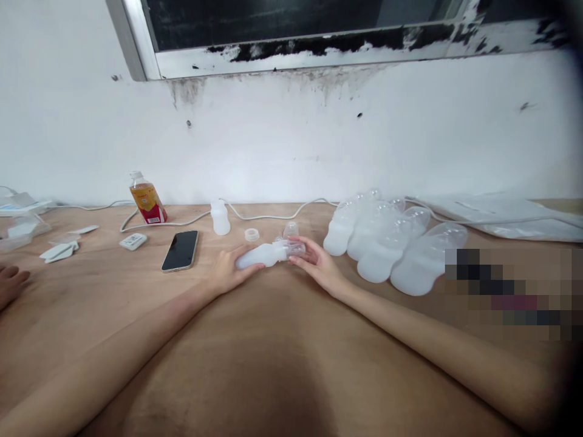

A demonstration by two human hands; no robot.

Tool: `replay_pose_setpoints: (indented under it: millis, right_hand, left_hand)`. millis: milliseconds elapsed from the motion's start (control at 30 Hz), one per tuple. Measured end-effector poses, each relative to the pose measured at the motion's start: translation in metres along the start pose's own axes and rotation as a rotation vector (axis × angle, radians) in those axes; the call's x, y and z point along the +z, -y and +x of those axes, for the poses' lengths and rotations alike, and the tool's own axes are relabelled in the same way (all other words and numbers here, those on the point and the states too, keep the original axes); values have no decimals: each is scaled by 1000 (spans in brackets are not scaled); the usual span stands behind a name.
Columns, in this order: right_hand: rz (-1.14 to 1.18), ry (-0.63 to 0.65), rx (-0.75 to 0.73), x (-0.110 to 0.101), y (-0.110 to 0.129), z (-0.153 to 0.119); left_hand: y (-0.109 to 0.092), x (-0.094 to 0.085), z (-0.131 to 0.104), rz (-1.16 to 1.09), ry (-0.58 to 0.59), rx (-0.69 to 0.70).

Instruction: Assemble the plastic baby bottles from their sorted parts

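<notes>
A frosted white bottle (257,256) lies on its side between my hands, low over the wooden table. My left hand (232,267) is wrapped round its base end. At its other end, my right hand (316,261) grips a clear cap (296,248) with thumb and fingers. Just behind the hands stands a clear dome-shaped piece (290,229). A translucent ring (251,234) lies on the table behind my left hand. Another frosted bottle (220,220) stands upright further back, to the left of the ring.
Several frosted bottles with clear caps (382,243) lie at the right. On the left are a phone (180,250), a white device (133,241), a drink bottle (148,200) and white pieces (60,251). A cable (273,216) runs along the wall. Another person's hand (11,284) rests far left.
</notes>
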State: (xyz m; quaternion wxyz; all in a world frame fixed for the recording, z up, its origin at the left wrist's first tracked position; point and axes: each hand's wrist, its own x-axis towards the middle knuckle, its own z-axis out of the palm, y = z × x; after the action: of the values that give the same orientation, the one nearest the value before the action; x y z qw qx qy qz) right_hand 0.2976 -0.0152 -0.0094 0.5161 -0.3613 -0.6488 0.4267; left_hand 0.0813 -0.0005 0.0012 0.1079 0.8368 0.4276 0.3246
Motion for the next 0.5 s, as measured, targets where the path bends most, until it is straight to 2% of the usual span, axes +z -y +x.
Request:
replay_pose_setpoints:
  millis: [233, 500]
  right_hand:
    - [-31, 6, 48, -3, 3, -2]
    - [-47, 100, 59, -6, 7, -5]
  left_hand:
    - [-2, -5, -3, -11, 19, 7]
    - [-7, -15, -2, -176, 182, -48]
